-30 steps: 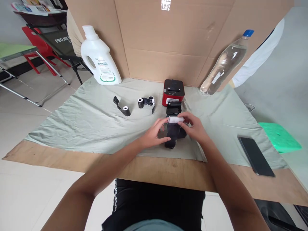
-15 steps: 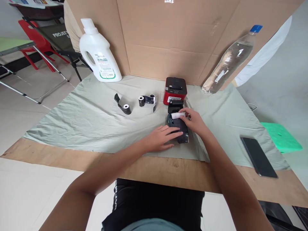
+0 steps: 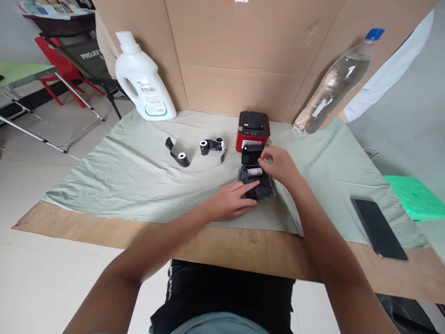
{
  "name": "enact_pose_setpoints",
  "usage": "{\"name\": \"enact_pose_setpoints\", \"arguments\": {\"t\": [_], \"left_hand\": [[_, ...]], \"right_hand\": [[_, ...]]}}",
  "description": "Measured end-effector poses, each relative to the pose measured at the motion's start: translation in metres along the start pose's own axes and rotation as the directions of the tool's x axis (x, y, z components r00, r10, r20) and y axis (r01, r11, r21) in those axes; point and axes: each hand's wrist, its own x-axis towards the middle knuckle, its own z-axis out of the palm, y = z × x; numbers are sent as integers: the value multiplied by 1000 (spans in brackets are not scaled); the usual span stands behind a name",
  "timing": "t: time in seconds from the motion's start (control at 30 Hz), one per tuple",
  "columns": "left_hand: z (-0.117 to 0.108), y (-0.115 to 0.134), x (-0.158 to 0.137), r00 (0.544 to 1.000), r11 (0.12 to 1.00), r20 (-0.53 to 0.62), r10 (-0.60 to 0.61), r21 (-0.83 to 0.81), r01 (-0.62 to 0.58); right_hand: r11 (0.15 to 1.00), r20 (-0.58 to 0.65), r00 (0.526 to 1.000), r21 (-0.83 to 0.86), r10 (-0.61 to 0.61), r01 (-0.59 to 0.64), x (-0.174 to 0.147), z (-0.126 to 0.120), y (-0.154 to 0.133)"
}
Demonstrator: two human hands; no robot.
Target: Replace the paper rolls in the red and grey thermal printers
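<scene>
A dark portable printer (image 3: 262, 188) lies on the cloth with its black lid (image 3: 249, 157) raised at the far end. In its compartment sits a small white paper roll (image 3: 254, 171). My left hand (image 3: 231, 199) rests at the printer's near left side, fingers stretched out and the index finger lying on its body. My right hand (image 3: 280, 163) is at the lid's right edge with its fingers curled and pinched together. What the fingertips hold, if anything, is hidden. Directly behind the lid stands a red and black box-shaped printer (image 3: 253, 132).
Partly unwound black rolls (image 3: 182, 159) lie to the left. A white detergent bottle (image 3: 144, 81) and a tilted clear bottle (image 3: 335, 88) lean by the cardboard panel (image 3: 236, 60). A phone (image 3: 378, 228) lies at the right on the table's edge; a green stool (image 3: 413, 197) stands beyond.
The white paper roll has gone down into the printer's compartment, and my right hand has let go of it and moved up to the lid. The printer has turned slightly under my left hand.
</scene>
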Motion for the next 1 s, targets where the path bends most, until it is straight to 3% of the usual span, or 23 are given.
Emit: {"name": "enact_pose_setpoints", "arguments": {"t": [0.1,0.17,0.27,0.33,0.43,0.53,0.63,0.73,0.8,0.87,1.0], "left_hand": [[-2,0,2,999,999,35,14,36,-15],[-3,1,4,997,999,73,3,53,-6],[-3,1,6,997,998,77,-21,65,16],[-1,1,5,999,998,33,-25,53,23],[4,-1,3,995,999,-89,-49,-12,48],[9,-5,0,971,985,-190,-144,-124,122],[7,-11,-1,959,951,-158,-236,-242,194],[3,-20,-2,968,932,-82,-237,-299,203],[2,-26,-2,976,942,-57,-212,-279,188],[3,-28,-1,981,955,-39,-192,-235,178],[9,-24,1,978,967,-49,-202,-170,191]], "right_hand": [[970,-121,991,243,50,-20,6,1,7],[927,-71,995,373,64,-33,7,2,10],[896,-7,998,440,70,-60,4,-2,12],[897,124,992,440,-5,-51,0,-8,14],[924,339,934,380,-111,-28,-6,-18,18],[955,394,919,279,-14,-105,-11,-24,22],[918,516,852,290,89,-271,-12,-27,24],[839,626,770,351,121,-417,-11,-27,23],[808,624,767,373,145,-456,-11,-24,22],[785,577,795,398,187,-474,-15,-18,21],[691,363,856,509,368,-513,-44,4,18]]}}
